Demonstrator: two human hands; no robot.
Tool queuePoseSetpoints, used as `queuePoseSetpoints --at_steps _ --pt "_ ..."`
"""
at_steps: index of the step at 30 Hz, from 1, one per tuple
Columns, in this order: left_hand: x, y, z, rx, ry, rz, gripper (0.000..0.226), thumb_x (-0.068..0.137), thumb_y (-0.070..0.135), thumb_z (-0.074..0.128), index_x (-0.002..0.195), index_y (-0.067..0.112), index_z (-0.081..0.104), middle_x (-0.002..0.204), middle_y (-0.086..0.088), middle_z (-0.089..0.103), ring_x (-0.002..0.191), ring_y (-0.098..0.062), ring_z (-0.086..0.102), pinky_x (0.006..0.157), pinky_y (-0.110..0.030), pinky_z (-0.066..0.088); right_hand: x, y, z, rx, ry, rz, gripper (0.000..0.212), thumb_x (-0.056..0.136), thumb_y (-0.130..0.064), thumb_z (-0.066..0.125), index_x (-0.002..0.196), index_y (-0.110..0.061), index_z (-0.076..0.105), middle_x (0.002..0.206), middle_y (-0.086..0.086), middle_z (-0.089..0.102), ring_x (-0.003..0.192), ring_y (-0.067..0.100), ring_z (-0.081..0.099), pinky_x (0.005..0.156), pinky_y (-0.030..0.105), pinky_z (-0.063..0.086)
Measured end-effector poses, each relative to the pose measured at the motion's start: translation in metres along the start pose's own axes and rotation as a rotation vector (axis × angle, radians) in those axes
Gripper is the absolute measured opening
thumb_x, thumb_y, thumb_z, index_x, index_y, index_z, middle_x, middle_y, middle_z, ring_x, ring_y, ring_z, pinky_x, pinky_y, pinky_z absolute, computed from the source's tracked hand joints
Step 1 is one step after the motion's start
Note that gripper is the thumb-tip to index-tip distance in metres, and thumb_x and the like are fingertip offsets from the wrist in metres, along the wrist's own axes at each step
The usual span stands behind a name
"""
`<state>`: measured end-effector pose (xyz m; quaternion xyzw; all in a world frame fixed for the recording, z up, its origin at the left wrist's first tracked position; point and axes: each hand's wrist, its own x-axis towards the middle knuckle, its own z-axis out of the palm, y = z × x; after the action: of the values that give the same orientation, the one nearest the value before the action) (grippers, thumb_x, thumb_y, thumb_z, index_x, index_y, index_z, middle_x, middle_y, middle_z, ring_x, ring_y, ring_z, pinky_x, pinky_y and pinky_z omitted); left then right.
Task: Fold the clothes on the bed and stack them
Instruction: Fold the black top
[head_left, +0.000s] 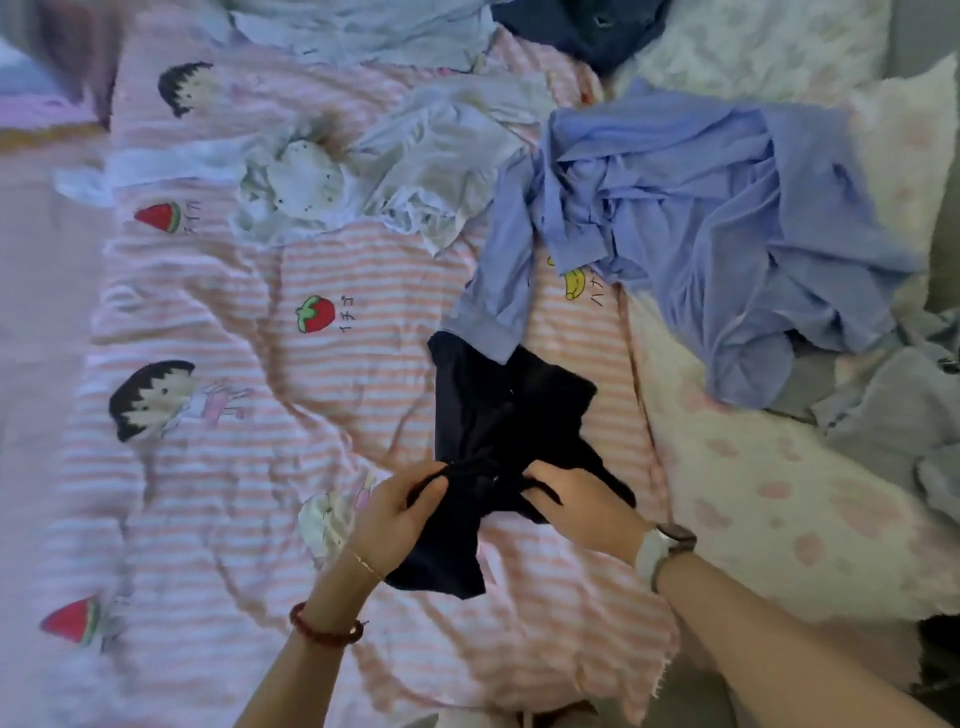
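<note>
Nearest the camera, the person's left hand (400, 512) and right hand (576, 501) meet over a dark navy garment (506, 421), each with fingers curled into a bunch of its cloth at the near end, thumbs pinching the gathered fabric. The garment lies on the pink striped bedsheet (322, 374), right of centre, its far part spread flat and its near end crumpled, with a loose flap trailing toward the person under the left wrist. To fold it well, the hands would likely do best to separate along the near edge, draw the cloth taut and flat on the sheet, then square the corners before turning one half over the other (a fold laid on bunched cloth tends to come out lumpy). The fabric looks thin, soft and limp, so dark that seams and shape are hard to read; what kind of garment it is cannot be told. Just beyond it, a crumpled blue shirt (727, 208) sprawls to the right, one cuffed sleeve reaching down to overlap the navy garment's far edge, so that sleeve may need clearing. Farther left lies a rumpled white garment (436, 171), and at the far edge more pale and dark clothes wait unfolded.
</note>
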<state>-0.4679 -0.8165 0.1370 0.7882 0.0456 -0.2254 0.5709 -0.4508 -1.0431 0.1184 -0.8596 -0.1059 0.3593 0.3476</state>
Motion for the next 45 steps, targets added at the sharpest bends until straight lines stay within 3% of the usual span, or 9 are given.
queuePoseSetpoints --at_steps 5,9,15,22,27,32,34,38,45 --pt "-0.063 0.036 -0.021 -0.351 0.114 -0.035 0.023 0.073 0.027 0.062 0.061 0.007 0.060 0.059 0.003 0.051 0.059 -0.009 0.048 0.058 -0.016 0.038 -0.047 -0.042 -0.019 0.228 -0.126 -0.164 0.017 0.095 -0.020 0.052 0.078 -0.021 0.058 0.068 -0.008 0.052 0.064 0.004 0.049 0.062 0.016 0.035" --pt "-0.068 0.058 -0.031 -0.376 0.217 -0.051 0.022 0.074 0.019 0.054 0.058 0.020 0.068 0.059 0.010 0.057 0.059 -0.003 0.051 0.059 -0.015 0.040 -0.045 -0.065 -0.046 0.301 -0.011 -0.216 0.008 0.089 -0.016 0.061 0.085 -0.018 0.067 0.077 -0.004 0.065 0.073 0.003 0.055 0.071 0.023 0.041" --pt "-0.009 -0.010 -0.051 0.219 0.570 -0.403 0.039 0.095 0.025 0.047 0.132 0.013 0.047 0.135 -0.018 0.045 0.123 -0.033 0.044 0.101 -0.042 0.038 0.023 -0.043 -0.041 0.016 0.335 -0.084 0.040 0.088 -0.021 0.058 0.126 -0.012 0.049 0.121 0.006 0.052 0.115 0.023 0.049 0.094 0.036 0.043" --pt "-0.008 -0.079 -0.008 0.279 0.318 -0.449 0.087 0.085 0.044 0.060 0.148 0.013 0.010 0.153 -0.012 0.018 0.140 -0.030 0.021 0.112 -0.046 0.024 0.024 0.028 0.009 -0.121 0.258 0.173 0.079 0.084 -0.046 0.056 0.146 -0.016 0.019 0.149 0.009 0.027 0.137 0.030 0.026 0.106 0.049 0.032" --pt "-0.003 -0.087 0.003 0.098 0.617 -0.593 0.097 0.082 0.040 0.066 0.149 0.020 -0.001 0.155 -0.014 -0.006 0.142 -0.032 0.007 0.114 -0.049 0.017 0.031 0.056 0.031 -0.025 0.237 0.236 0.098 0.075 -0.061 0.055 0.148 -0.014 0.008 0.153 0.010 0.019 0.141 0.032 0.019 0.112 0.049 0.025" --pt "-0.004 -0.092 -0.009 -0.242 0.684 -0.570 0.081 0.084 0.034 0.065 0.147 0.014 0.017 0.119 -0.009 0.054 0.116 -0.029 0.047 0.092 -0.039 0.041 0.034 0.047 0.031 0.288 0.243 0.220 0.087 0.089 -0.029 0.060 0.149 -0.019 -0.003 0.154 0.000 0.017 0.141 0.021 0.023 0.110 0.033 0.028" --pt "-0.011 -0.084 -0.014 -0.145 0.601 -0.451 0.038 0.085 0.033 0.063 0.115 0.010 0.057 0.080 -0.003 0.058 0.091 -0.024 0.054 0.072 -0.025 0.044 0.037 0.040 0.028 0.315 0.204 0.213 0.067 0.091 -0.026 0.058 0.146 -0.016 0.021 0.145 0.000 0.036 0.130 0.021 0.040 0.101 0.030 0.036" --pt "-0.028 -0.056 -0.023 -0.342 0.695 -0.249 0.017 0.093 0.015 0.054 0.079 0.012 0.064 0.079 -0.008 0.060 0.080 -0.018 0.055 0.077 -0.033 0.045 0.026 0.014 0.012 0.314 0.202 0.152 0.021 0.094 -0.020 0.053 0.113 -0.012 0.059 0.111 0.006 0.061 0.105 0.025 0.058 0.082 0.029 0.044" --pt "-0.027 -0.002 -0.077 -0.285 1.054 0.021 0.014 0.097 0.011 0.042 0.094 0.010 0.056 0.077 0.008 0.052 0.072 -0.001 0.047 0.064 -0.009 0.040 0.003 -0.031 -0.061 0.370 0.873 -0.114 0.015 0.096 -0.013 0.050 0.095 0.001 0.057 0.081 0.004 0.059 0.072 -0.003 0.050 0.070 0.015 0.039"
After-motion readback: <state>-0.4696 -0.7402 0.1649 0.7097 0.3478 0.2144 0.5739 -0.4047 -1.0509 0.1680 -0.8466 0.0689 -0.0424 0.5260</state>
